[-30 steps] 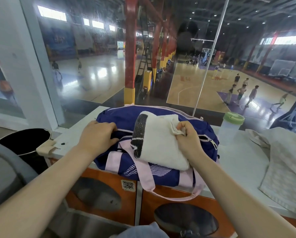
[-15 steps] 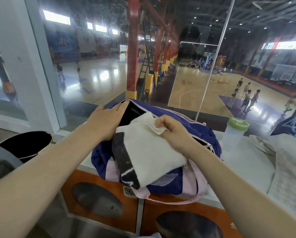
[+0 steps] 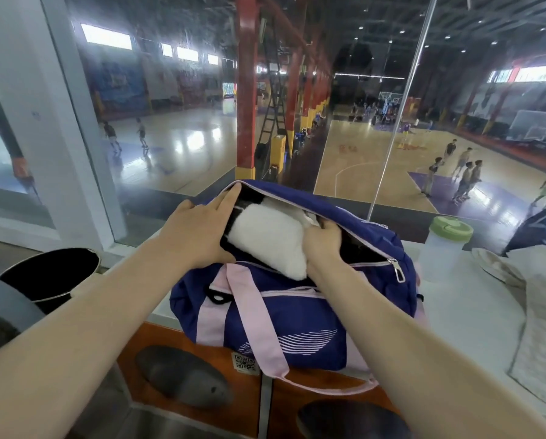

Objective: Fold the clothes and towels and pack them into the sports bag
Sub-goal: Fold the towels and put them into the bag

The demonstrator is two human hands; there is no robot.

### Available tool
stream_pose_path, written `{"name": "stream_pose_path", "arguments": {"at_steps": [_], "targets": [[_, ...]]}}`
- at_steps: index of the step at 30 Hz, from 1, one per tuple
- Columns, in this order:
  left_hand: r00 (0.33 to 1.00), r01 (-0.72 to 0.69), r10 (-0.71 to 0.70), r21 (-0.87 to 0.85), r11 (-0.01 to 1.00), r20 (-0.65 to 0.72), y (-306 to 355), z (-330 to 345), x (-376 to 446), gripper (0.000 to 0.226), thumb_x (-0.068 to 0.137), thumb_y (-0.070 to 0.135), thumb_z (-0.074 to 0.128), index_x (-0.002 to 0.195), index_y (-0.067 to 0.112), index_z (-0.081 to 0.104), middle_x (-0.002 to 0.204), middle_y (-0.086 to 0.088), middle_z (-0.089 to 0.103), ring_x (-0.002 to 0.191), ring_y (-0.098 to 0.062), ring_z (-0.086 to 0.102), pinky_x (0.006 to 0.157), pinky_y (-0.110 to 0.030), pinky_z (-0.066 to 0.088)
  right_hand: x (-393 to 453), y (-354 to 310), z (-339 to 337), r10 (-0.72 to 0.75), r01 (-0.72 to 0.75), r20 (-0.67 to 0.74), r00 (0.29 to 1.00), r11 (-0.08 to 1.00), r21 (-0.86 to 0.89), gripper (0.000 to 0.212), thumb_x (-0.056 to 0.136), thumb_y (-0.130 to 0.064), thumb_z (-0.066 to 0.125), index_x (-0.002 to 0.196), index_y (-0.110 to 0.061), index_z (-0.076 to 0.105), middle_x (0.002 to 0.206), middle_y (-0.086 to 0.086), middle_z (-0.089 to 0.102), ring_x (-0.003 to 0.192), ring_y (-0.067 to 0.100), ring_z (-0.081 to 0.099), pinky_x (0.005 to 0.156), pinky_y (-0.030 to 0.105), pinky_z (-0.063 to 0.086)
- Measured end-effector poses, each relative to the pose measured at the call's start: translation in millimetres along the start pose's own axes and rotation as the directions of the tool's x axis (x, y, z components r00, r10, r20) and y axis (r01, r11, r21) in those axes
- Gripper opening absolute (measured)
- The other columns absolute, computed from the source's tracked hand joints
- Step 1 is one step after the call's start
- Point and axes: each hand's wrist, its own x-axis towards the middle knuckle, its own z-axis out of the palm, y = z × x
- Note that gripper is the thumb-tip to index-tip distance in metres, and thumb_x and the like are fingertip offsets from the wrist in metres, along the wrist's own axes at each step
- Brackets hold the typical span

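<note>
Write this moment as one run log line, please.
left hand: holds sports bag open | right hand: pushes folded white towel in | towel: partly inside

The scene is being lit mostly by daylight from high windows (image 3: 106, 36) and small ceiling lamps beyond the red pillar (image 3: 245, 90). Bright glare is being thrown across the polished court floor (image 3: 183, 144) left of that pillar. Straight lines are being bent toward the frame edges by the wide lens. Distant players right of the pillar are being rendered soft.
</note>
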Motion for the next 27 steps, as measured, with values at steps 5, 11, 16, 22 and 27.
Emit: {"name": "stream_pose_path", "arguments": {"at_steps": [5, 11, 16, 22, 27], "targets": [[0.999, 0.032, -0.033, 0.027, 0.999, 0.039, -4, -9, -1, 0.128, 0.068, 0.072, 0.065, 0.153, 0.023, -0.016, 0.162, 0.007, 0.016, 0.116, -0.021, 0.057, 0.102, -0.037, 0.031, -11, 9, 39, -0.015, 0.032, 0.138, 0.99, 0.992, -0.121, 0.03, 0.086, -0.012, 0.051, 0.113, -0.019, 0.063, 0.106, 0.006, 0.067, 0.099, 0.028, 0.063, 0.095, 0.046, 0.052], [0.998, 0.014, -0.016, 0.048, 0.999, 0.053, -13, -6, -1, 0.127, 0.066, 0.067, 0.07, 0.153, 0.024, -0.012, 0.161, 0.007, 0.016, 0.111, -0.023, 0.057, 0.101, -0.039, 0.034, -3, 0, 28, -0.195, 0.29, 0.23, 0.954, 0.799, -0.527, 0.028, 0.088, -0.003, 0.052, 0.112, -0.01, 0.063, 0.11, 0.012, 0.067, 0.104, 0.031, 0.06, 0.084, 0.031, 0.045], [0.999, -0.039, 0.038, 0.099, 0.994, 0.013, -5, -9, -5, 0.107, 0.074, 0.06, 0.068, 0.153, 0.021, 0.007, 0.162, 0.005, 0.012, 0.111, -0.026, 0.056, 0.094, -0.037, 0.038, -14, -1, 20, -0.197, 0.426, 0.41, 0.89, 0.676, -0.601, 0.027, 0.098, -0.019, 0.048, 0.122, -0.007, 0.051, 0.12, 0.017, 0.06, 0.108, 0.034, 0.057, 0.08, 0.03, 0.04], [0.958, 0.02, -0.079, -0.211, 0.977, -0.277, -19, 24, -37, 0.03, 0.085, 0.028, 0.057, 0.114, 0.02, 0.052, 0.114, 0.002, 0.059, 0.108, -0.022, 0.046, 0.086, -0.034, 0.04, -42, -5, -3, -0.419, 0.616, 0.563, 0.713, -0.011, -0.788, 0.06, 0.095, -0.05, 0.046, 0.141, -0.011, 0.036, 0.139, 0.012, 0.046, 0.125, 0.031, 0.045, 0.105, 0.043, 0.037], [0.836, 0.233, -0.513, -0.721, 0.653, -0.194, -23, 46, -41, 0.025, 0.087, 0.022, 0.059, 0.11, 0.025, 0.051, 0.116, 0.003, 0.052, 0.106, -0.019, 0.05, 0.087, -0.03, 0.038, -61, -10, 7, -0.244, 0.887, 0.864, 0.441, -0.026, -0.461, 0.063, 0.099, -0.048, 0.043, 0.152, -0.017, 0.032, 0.159, 0.006, 0.029, 0.145, 0.022, 0.027, 0.118, 0.033, 0.017]]}}
